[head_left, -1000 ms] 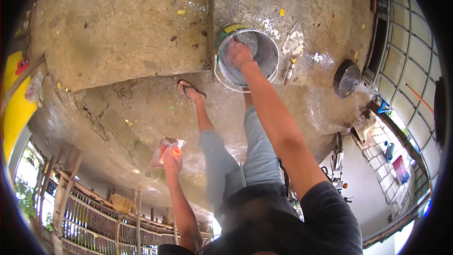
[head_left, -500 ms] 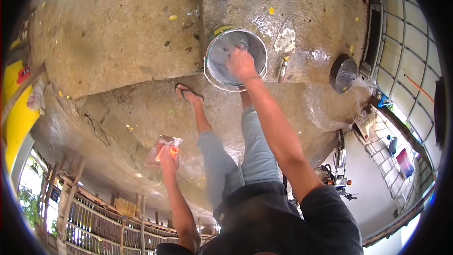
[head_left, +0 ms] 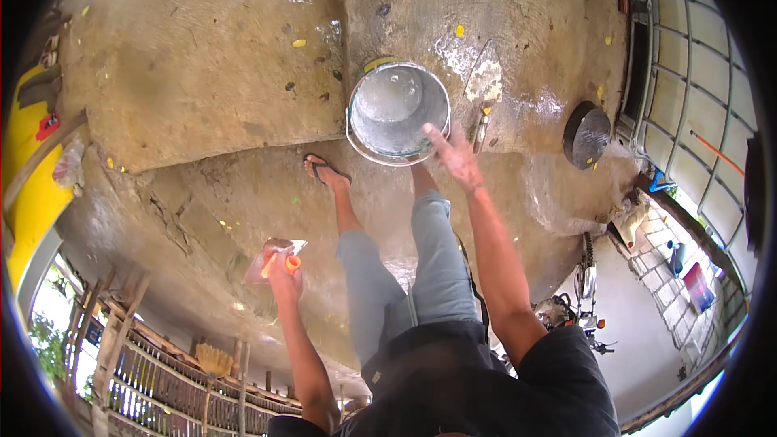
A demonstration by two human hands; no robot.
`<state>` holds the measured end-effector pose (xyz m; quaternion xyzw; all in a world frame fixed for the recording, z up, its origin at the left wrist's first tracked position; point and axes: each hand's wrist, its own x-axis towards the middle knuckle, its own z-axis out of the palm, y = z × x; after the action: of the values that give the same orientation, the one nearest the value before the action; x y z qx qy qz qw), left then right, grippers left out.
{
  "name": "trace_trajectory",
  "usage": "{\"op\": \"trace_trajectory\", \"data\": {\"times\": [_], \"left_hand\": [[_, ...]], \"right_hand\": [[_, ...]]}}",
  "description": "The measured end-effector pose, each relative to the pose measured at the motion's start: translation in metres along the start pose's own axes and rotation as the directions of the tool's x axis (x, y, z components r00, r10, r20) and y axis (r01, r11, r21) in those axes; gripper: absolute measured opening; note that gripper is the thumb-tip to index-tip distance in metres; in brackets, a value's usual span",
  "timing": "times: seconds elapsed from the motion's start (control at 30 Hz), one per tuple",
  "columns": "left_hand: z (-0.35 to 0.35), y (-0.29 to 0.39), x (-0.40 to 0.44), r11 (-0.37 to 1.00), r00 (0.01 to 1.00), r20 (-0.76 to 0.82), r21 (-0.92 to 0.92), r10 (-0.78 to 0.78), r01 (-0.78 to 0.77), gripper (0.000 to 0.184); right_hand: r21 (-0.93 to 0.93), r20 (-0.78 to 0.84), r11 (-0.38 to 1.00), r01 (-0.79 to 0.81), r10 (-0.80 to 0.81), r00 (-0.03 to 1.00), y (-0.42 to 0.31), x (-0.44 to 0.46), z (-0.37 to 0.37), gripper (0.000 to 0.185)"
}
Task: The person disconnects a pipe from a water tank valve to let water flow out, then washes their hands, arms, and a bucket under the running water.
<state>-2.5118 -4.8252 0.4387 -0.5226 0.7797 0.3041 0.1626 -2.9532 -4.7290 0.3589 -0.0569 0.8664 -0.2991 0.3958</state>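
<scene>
A pail [head_left: 441,101] with greyish wet walls and a wire handle stands in front of my feet, with something pale and wet at its bottom. My right hand [head_left: 455,158] is beside its near right rim, somewhat blurred, fingers apart and nothing in them. Whether it touches the rim I cannot tell. Low on the left, my left hand [head_left: 285,282] is closed around a clear plastic bag [head_left: 261,265] and an orange piece [head_left: 293,262] with a round opening. Right of the pail lies a trowel [head_left: 485,81], its blade coated whitish.
A black round container [head_left: 588,136] sits farther right, near a metal grille [head_left: 688,57]. The wet concrete floor [head_left: 218,57] has a raised step edge and scattered yellow leaves. A motorcycle [head_left: 583,299] is at lower right; a slatted wooden fence [head_left: 174,380] at lower left.
My right hand has come out of the pail and moved right and toward me, its fingers spreading. My left hand keeps the bag and orange piece and has shifted slightly.
</scene>
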Motion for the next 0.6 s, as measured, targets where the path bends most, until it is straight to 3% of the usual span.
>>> {"op": "trace_trajectory", "data": {"times": [0.07,0.17,0.27,0.3,0.33,0.37,0.43,0.5,0.6], "left_hand": [[-0.003,-0.001,-0.010,1.000,0.997,-0.077,-0.012,0.015,-0.016,0.041],[-0.011,-0.007,-0.021,1.000,0.994,-0.105,-0.026,0.013,-0.016,0.044],[-0.009,-0.044,-0.043,0.995,0.988,-0.146,-0.090,-0.051,0.038,0.043],[-0.007,-0.057,-0.052,0.991,0.983,-0.166,-0.126,-0.075,0.054,0.042],[-0.012,-0.058,-0.053,0.911,0.950,-0.214,-0.391,-0.227,0.130,0.040],[-0.021,-0.054,-0.050,0.760,0.902,-0.221,-0.630,-0.371,0.159,0.038],[-0.039,-0.064,-0.058,0.750,0.854,-0.301,-0.646,-0.425,0.145,0.036],[-0.055,-0.083,-0.060,0.975,0.878,-0.433,-0.173,-0.203,0.140,0.035],[-0.081,-0.076,-0.043,0.964,0.843,-0.503,-0.257,-0.191,0.066,0.037]], "right_hand": [[0.104,0.358,0.922,-0.374,0.316,0.879,-0.005,-0.008,0.007,0.055],[0.410,0.293,0.886,-0.216,0.096,0.951,0.020,-0.010,0.029,0.052],[0.472,0.145,0.871,-0.138,0.078,0.986,0.023,-0.013,0.042,0.033],[0.409,0.122,0.912,-0.010,-0.044,0.992,0.020,-0.020,0.038,0.031],[0.349,0.102,0.929,0.126,-0.172,0.980,0.020,-0.024,0.028,0.029],[0.300,0.095,0.940,0.163,-0.200,0.975,0.048,-0.011,0.030,0.026],[0.523,0.157,0.836,-0.165,0.097,0.983,0.006,-0.036,0.014,0.022],[0.593,0.164,0.781,-0.195,0.119,0.979,-0.008,-0.054,0.007,0.018],[0.590,0.104,0.794,-0.147,0.106,0.989,0.023,-0.083,-0.011,0.019]]}}
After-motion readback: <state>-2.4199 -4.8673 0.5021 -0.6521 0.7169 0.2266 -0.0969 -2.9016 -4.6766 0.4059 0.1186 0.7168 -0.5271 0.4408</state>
